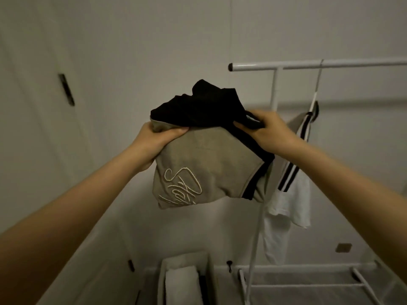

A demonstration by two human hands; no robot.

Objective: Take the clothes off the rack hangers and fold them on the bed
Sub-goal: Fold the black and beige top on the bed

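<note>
Khaki fabric with cream stitched lettering, the beige garment (204,168), hangs mid-frame with a black garment (198,106) bunched on top. At centre left, the left hand (154,142) grips the beige cloth's upper edge, fingers curled over it. At centre right, the right hand (266,128) pinches the black cloth. Behind, at right, a white striped shirt (290,194) hangs on a hanger (317,84) from the white rack (330,63).

A home bedroom corner; white clothes rack (308,63), hanging shirt (290,194).
</note>
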